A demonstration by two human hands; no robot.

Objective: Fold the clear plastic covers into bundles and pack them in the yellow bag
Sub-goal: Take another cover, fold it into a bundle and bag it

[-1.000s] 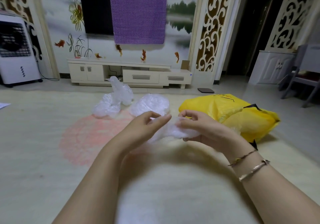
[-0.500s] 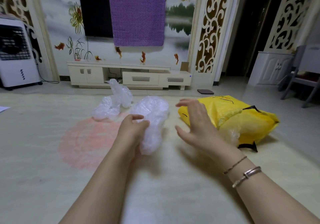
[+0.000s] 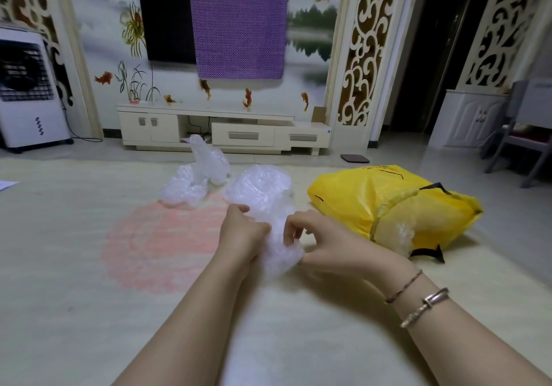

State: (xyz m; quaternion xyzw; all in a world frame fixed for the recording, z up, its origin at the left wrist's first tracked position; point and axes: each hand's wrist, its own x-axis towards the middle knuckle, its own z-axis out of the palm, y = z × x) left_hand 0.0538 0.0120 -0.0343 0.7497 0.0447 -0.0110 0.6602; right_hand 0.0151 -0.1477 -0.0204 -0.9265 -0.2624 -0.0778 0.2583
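Observation:
A crumpled clear plastic cover (image 3: 279, 254) hangs between my two hands above the pale carpet. My left hand (image 3: 242, 233) grips its left side with curled fingers. My right hand (image 3: 316, 239) pinches its right edge. Just behind them lies a loose clear cover (image 3: 260, 188), and further back left a heap of more clear covers (image 3: 194, 179). The yellow bag (image 3: 388, 203) lies on its side to the right, mouth toward me, with clear plastic (image 3: 397, 233) showing inside the opening.
A pale carpet (image 3: 89, 296) with a pink round patch (image 3: 161, 242) covers the floor. A low white TV cabinet (image 3: 224, 128) stands at the back wall, a white air cooler (image 3: 27, 86) at far left, a grey chair (image 3: 519, 134) at far right.
My right hand, open and apart half a second ago, has come back and pinched the cover that my left hand holds. A second ago both hands held it.

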